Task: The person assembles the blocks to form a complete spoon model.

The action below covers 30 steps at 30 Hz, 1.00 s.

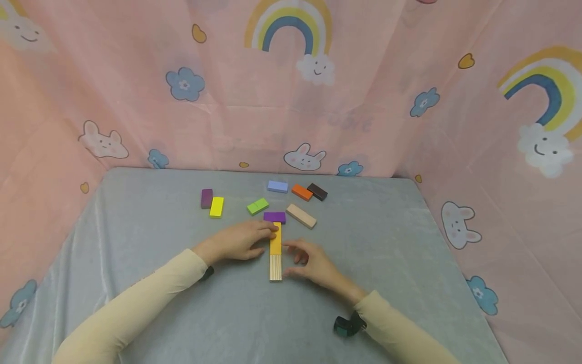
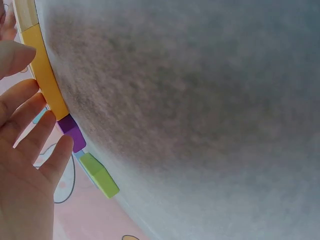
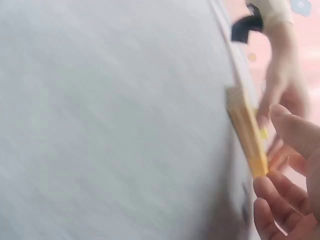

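Note:
A yellow-orange block [image 1: 275, 241] lies lengthwise on the cloth, its near end against a pale ribbed wooden block [image 1: 275, 268] and its far end by a purple block [image 1: 275, 217]. My left hand [image 1: 241, 240] is at the left of the orange block, fingertips on or close to its far part. In the left wrist view its fingers are spread along the orange block [image 2: 46, 72]. On the other side, my right hand [image 1: 316, 263] has thumb and fingers apart beside the row, with nothing between them; a fingertip is near the orange block's edge.
Beyond the hands lie a green block [image 1: 257, 206], a light blue block [image 1: 278, 186], an orange-red block [image 1: 302, 192], a black block [image 1: 317, 191] and a beige block [image 1: 301, 216]. Farther left, a dark purple block [image 1: 206, 198] stands beside a yellow block [image 1: 216, 207]. A patterned pink curtain surrounds the table [image 1: 182, 313].

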Each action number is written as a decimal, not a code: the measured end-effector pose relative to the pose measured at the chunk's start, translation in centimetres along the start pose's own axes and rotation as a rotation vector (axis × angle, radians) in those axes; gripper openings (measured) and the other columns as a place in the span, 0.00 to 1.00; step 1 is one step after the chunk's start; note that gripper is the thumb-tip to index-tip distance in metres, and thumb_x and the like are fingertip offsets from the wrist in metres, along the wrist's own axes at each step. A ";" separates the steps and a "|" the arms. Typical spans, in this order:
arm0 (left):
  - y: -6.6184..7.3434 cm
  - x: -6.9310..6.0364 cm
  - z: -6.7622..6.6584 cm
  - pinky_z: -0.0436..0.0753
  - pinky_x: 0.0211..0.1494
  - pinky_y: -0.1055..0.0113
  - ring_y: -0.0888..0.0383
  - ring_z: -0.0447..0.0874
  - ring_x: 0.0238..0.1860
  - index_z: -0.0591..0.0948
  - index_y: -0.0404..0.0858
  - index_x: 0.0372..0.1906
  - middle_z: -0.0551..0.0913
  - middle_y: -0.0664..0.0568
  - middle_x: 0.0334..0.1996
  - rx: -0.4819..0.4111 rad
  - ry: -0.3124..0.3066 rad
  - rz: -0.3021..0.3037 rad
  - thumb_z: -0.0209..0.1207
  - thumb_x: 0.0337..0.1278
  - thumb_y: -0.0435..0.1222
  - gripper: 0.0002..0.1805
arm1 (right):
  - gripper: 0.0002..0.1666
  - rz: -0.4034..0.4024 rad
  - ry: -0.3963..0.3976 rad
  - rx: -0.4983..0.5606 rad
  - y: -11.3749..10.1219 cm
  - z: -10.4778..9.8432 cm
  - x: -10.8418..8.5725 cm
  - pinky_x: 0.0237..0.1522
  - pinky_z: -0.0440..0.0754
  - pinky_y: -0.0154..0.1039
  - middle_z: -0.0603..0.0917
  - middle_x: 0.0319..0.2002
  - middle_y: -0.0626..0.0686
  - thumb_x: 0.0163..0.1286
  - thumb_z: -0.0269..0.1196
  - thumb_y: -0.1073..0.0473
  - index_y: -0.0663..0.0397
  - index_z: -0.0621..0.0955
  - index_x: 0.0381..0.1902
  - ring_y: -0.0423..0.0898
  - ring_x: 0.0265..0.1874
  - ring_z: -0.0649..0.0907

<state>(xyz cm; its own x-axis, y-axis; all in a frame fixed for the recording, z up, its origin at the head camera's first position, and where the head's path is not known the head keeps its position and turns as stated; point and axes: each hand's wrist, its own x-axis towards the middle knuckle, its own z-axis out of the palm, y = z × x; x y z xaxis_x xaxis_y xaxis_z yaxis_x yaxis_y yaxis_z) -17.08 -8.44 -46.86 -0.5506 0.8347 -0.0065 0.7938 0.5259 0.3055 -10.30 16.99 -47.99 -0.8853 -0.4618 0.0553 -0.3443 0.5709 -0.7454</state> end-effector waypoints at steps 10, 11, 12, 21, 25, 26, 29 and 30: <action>0.0 0.0 -0.1 0.71 0.75 0.54 0.52 0.70 0.72 0.78 0.49 0.61 0.71 0.52 0.72 -0.020 -0.022 0.011 0.58 0.66 0.42 0.20 | 0.34 0.129 0.093 0.017 2.3 -4.7 3.9 0.51 0.83 0.45 0.82 0.50 0.55 0.61 0.72 0.54 0.47 0.76 0.65 0.47 0.43 0.81; 0.0 0.0 -0.2 0.71 0.75 0.54 0.52 0.69 0.73 0.78 0.49 0.61 0.70 0.52 0.72 -0.022 -0.022 0.013 0.58 0.66 0.42 0.19 | 0.33 0.134 0.106 0.016 2.7 -5.2 4.4 0.52 0.83 0.47 0.82 0.50 0.55 0.62 0.71 0.54 0.48 0.76 0.65 0.48 0.44 0.81; 0.1 0.0 -0.3 0.71 0.75 0.54 0.52 0.69 0.73 0.79 0.49 0.61 0.70 0.52 0.72 -0.022 -0.023 0.015 0.58 0.67 0.42 0.19 | 0.33 0.138 0.115 0.019 3.1 -5.7 4.9 0.53 0.83 0.49 0.82 0.50 0.56 0.62 0.71 0.55 0.49 0.76 0.65 0.50 0.45 0.82; 0.5 0.1 -0.7 0.70 0.75 0.55 0.52 0.69 0.73 0.81 0.47 0.59 0.71 0.52 0.72 -0.043 -0.023 0.014 0.57 0.67 0.40 0.17 | 0.30 0.109 0.148 0.013 6.0 -8.9 8.9 0.59 0.80 0.56 0.82 0.55 0.61 0.64 0.68 0.61 0.55 0.76 0.65 0.57 0.52 0.81; 0.8 0.3 -0.7 0.71 0.75 0.57 0.54 0.70 0.72 0.82 0.46 0.58 0.73 0.53 0.70 -0.021 -0.011 0.025 0.57 0.67 0.40 0.17 | 0.33 0.080 0.100 -0.092 6.8 -9.8 10.2 0.69 0.71 0.58 0.77 0.62 0.59 0.63 0.70 0.59 0.53 0.76 0.66 0.58 0.63 0.75; 0.9 0.3 -0.7 0.72 0.75 0.57 0.54 0.71 0.71 0.82 0.46 0.59 0.74 0.54 0.69 -0.015 -0.009 0.028 0.57 0.67 0.40 0.18 | 0.33 0.073 0.083 -0.122 7.0 -10.0 10.5 0.72 0.68 0.58 0.76 0.65 0.58 0.63 0.70 0.58 0.52 0.75 0.66 0.57 0.66 0.73; 1.1 0.3 -0.7 0.74 0.73 0.58 0.55 0.73 0.70 0.81 0.45 0.60 0.76 0.55 0.67 0.000 -0.006 0.024 0.57 0.66 0.40 0.19 | 0.36 0.064 0.025 -0.176 7.4 -10.6 11.3 0.76 0.59 0.61 0.70 0.71 0.57 0.63 0.71 0.56 0.48 0.74 0.68 0.58 0.72 0.66; 1.2 0.3 -0.6 0.74 0.73 0.57 0.55 0.74 0.69 0.82 0.44 0.60 0.77 0.55 0.66 -0.002 -0.005 0.022 0.57 0.66 0.40 0.19 | 0.36 0.070 0.001 -0.175 7.5 -10.8 11.5 0.77 0.57 0.62 0.68 0.73 0.57 0.63 0.70 0.55 0.46 0.73 0.69 0.59 0.74 0.64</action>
<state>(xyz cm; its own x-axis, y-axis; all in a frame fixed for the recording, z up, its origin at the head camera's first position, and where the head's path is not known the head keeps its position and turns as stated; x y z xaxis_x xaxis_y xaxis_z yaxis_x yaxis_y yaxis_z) -16.51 -7.64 -45.89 -0.5318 0.8469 -0.0041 0.8052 0.5070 0.3076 -26.45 23.32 -45.82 -0.9095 -0.4156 0.0080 -0.3306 0.7114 -0.6201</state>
